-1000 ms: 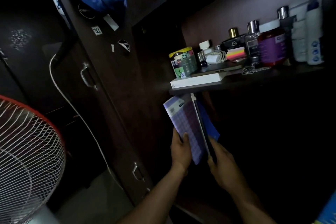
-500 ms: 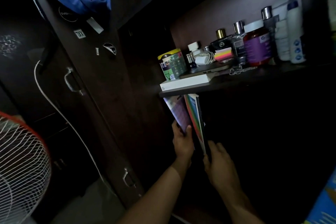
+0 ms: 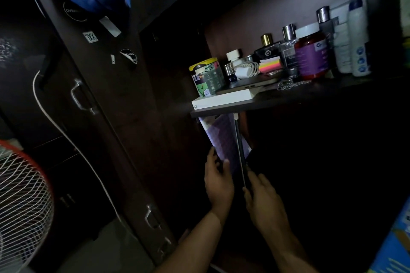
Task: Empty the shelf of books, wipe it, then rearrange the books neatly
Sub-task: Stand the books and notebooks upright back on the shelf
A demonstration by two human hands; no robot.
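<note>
1. We hold two thin books upright under the upper shelf board (image 3: 288, 101): left hand (image 3: 218, 180) grips the purple-covered book (image 3: 221, 139), thumb across its cover; right hand (image 3: 263, 199) closes on the dark slim book (image 3: 240, 150) by its lower edge.
2. Likely reason: keeping them vertical to stand them in the dark bay below that board.
3. Book tops sit just beneath the board's front lip, so headroom looks tight.
4. Below the board and to its right is too dark to judge room.
5. Wardrobe side (image 3: 124, 117) is close on the left of the board.
</note>
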